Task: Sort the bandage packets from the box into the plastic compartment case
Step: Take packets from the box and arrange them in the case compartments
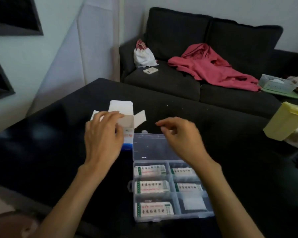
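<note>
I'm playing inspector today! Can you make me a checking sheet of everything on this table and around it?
Surface: dark table, glossy, a few pale specks.
Job's things: white box with flaps open, standing beside the clear compartment case; lid folded back; bandage packets fill five compartments, the near right one holds something pale and unclear.
Clutter: yellow container at the right edge.
Hands: left hand rests against the box; right hand hovers over the lid, fingers curled, whether it pinches anything is unclear.
Cables: nothing seen.
Surroundings: dark sofa with a red garment, white bag and small basket.
</note>
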The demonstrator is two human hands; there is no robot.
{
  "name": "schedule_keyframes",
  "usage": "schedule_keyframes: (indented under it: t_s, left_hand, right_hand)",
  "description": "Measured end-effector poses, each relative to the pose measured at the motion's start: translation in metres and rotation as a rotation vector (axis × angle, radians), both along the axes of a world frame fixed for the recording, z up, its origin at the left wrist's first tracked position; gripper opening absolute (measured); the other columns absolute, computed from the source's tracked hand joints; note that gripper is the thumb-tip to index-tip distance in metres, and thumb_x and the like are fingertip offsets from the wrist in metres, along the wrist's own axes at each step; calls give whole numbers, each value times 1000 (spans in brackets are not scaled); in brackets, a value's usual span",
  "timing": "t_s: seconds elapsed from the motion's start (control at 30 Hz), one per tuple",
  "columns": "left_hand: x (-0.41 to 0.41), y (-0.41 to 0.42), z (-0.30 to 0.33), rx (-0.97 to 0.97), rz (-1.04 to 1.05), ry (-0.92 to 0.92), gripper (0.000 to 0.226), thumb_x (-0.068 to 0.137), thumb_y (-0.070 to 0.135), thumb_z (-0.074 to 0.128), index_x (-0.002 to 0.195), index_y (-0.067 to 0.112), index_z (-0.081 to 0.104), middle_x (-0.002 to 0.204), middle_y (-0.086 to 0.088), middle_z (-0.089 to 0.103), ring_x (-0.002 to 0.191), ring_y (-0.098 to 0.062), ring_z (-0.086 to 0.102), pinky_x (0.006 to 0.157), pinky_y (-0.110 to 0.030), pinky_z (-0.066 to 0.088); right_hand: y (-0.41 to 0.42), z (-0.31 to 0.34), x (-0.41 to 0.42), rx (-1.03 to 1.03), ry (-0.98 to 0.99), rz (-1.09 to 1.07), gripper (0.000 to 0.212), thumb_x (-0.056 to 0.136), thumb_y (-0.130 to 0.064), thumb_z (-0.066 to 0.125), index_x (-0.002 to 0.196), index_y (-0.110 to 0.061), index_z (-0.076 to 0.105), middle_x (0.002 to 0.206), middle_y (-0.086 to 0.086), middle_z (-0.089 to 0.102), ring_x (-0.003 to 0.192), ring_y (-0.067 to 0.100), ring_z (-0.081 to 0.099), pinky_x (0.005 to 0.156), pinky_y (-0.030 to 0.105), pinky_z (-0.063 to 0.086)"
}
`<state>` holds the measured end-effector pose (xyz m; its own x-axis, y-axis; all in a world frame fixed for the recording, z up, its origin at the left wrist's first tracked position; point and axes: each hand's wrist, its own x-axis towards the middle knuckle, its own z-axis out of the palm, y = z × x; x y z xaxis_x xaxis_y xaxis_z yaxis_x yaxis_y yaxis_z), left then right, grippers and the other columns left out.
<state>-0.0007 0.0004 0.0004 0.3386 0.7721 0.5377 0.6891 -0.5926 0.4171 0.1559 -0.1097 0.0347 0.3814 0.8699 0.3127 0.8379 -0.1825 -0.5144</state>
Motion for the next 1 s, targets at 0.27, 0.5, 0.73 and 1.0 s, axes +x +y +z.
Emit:
schedule_keyframes:
  t_s: [0.27,0.5,0.73,1.0]
  left_hand:
    - [-45,16,-3,-108,109,48,25,90,39,52,92,25,74,92,-2,72,88,-27,63,72,-34,44]
    - [-59,10,2,-331,132,-39,52,89,56,49,136,34,46,105,11,66,103,-21,62,79,-34,47]
    - [-68,28,-5,-437,9,-81,21,87,51,56,99,36,65,88,15,61,91,-15,61,69,-27,38]
    - [-69,48,-11,-592,-94,-196,19,84,54,59,84,36,66,83,14,65,86,-11,61,76,-31,51]
  right_hand:
    - [56,-38,-44,-147,-304,174,46,92,-26,55,136,-31,42,149,-4,27,136,16,18,110,33,25]
    - [38,-43,-51,-30,-331,230,20,84,-36,65,102,-30,72,125,-6,49,118,9,38,85,12,33]
    - [35,-27,-68,-68,-361,247,28,95,-30,49,120,-27,63,118,-9,61,102,8,45,75,17,37]
    - [85,-12,-77,-370,-444,302,44,90,-23,57,133,-24,47,135,3,53,119,24,52,97,36,42]
